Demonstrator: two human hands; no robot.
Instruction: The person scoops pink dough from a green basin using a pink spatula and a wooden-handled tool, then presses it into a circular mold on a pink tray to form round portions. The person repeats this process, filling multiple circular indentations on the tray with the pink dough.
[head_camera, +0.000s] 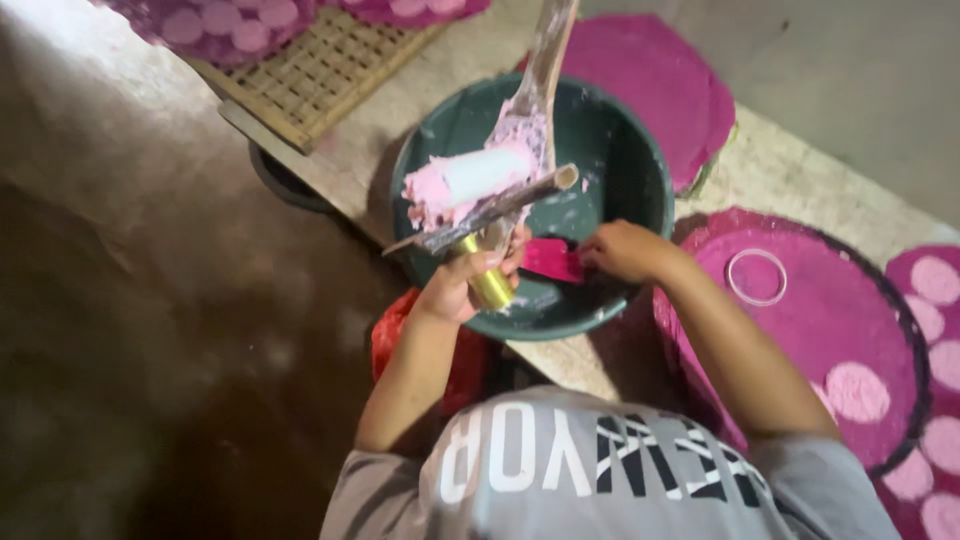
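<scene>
So from the head camera, both hands are working right over the near rim of one round dark green plastic bowl (625, 165) sitting on a pale stone ledge (800, 170). The ledge edge runs diagonally, and left of the fingers it just drops off into dim brown floor, so there's loads of open room that side. Right of the fingers it's crowded with round pink mats.

The left hand (462, 285) comes up from below, forearm angled, fingers wrapped tight around a shiny gold cylindrical handle (489, 283). Just above those fingers sits a white roller loaded with thick pink paste (462, 183), tilted up to the right. A thin grey-brown stick (500, 207) crosses right under the roller, and I can't tell if the same fingers grip it too. One long wooden paddle smeared with pink (535, 90) leans out of the bowl past the far rim.

The right hand (625, 250) reaches in from the right, elbow bent, fingers pinched narrow on a flat magenta scraper piece (552, 260) lying between the two hands, close to the left fingertips.

Count: one bowl, one roller, one stick, one paddle, one scraper. One clear plastic ring (756, 277) lies on the pink mat with a dark border (850, 330) to the right of the right wrist. A woven bamboo tray (315, 75) sits well beyond the left fingers
</scene>
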